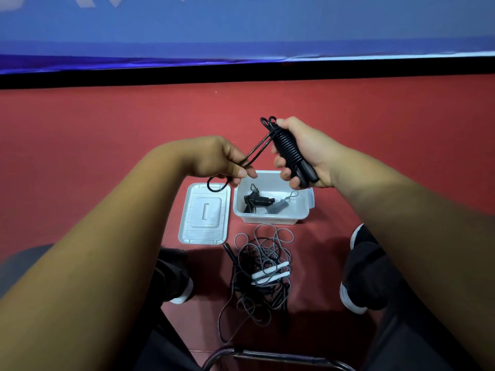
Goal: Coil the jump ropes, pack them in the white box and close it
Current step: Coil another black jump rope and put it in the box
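1. Head view: right hand (pixel 308 151) is gripping a black jump rope (pixel 288 151), cord wound round its handles, above the white box (pixel 270 219).
2. Left hand (pixel 214 159) is pinching that rope's loose doubled end; a loop is hanging below the fingers.
3. White box is sitting open on the red floor (pixel 107 124), holding a black coiled rope (pixel 255 200) and a grey coiled rope (pixel 277 207).
4. Lid (pixel 205 212) is lying just left of the box.
5. Tangled ropes (pixel 263 266), grey and black, are lying near the box.
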`<control>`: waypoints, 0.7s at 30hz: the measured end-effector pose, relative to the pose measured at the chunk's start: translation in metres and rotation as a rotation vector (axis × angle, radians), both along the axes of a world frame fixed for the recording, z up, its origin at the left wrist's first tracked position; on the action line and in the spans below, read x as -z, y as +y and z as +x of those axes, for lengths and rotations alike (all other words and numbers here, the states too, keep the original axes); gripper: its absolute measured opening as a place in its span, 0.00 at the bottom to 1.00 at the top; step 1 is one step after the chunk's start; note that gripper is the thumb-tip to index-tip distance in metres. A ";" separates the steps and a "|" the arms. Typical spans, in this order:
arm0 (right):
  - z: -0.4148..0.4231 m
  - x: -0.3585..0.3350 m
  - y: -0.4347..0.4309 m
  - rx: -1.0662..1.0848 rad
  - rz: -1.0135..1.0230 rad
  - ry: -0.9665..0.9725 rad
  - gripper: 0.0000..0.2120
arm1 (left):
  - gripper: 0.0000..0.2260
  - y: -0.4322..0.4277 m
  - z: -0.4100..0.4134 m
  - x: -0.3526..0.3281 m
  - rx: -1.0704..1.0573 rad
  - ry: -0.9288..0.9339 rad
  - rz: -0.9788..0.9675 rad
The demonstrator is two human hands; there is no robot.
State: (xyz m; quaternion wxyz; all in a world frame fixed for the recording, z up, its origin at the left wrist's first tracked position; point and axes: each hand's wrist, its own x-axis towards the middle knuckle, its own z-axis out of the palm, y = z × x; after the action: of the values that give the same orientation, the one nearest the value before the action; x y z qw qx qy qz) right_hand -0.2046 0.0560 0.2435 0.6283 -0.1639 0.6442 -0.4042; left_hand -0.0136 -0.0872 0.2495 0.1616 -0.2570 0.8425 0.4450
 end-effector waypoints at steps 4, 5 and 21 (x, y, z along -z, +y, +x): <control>-0.002 0.003 -0.002 0.037 0.002 0.038 0.23 | 0.12 0.012 -0.006 -0.005 0.101 -0.043 0.186; -0.002 0.003 -0.003 0.026 -0.004 0.036 0.23 | 0.13 0.014 -0.006 -0.004 0.123 -0.064 0.189; 0.006 -0.006 0.007 -0.381 -0.048 -0.165 0.33 | 0.18 0.008 -0.013 0.007 -0.137 0.064 -0.197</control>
State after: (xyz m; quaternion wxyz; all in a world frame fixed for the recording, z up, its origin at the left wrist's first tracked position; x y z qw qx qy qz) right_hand -0.1984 0.0625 0.2493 0.7399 -0.2638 0.5381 -0.3055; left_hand -0.0262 -0.0790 0.2427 0.0777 -0.3144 0.8673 0.3780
